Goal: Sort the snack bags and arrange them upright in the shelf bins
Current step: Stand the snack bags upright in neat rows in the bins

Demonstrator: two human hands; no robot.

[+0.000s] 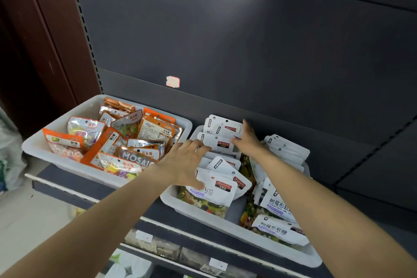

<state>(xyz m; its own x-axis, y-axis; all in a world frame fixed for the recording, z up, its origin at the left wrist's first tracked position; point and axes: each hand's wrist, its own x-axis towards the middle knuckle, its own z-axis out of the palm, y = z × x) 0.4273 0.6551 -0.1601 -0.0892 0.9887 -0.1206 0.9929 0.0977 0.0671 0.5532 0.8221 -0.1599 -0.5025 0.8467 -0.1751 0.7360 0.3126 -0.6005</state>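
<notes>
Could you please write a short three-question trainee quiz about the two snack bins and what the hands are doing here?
1. True or false: both hands are in the bin of orange bags.
2. Which bin holds the white bags? A) left bin B) right bin
3. Fill in: the sticker sits on the shelf's ___ panel.

Key: 1 false; the left hand and right hand rest on white bags in the right bin. 2 B. 3 back.

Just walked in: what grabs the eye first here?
Two bare arms reach into the right bin, left hand and right hand both resting on white bags standing in rows. Beside it, the left bin holds a jumble of orange bags. Behind both rises a dark back panel.
</notes>
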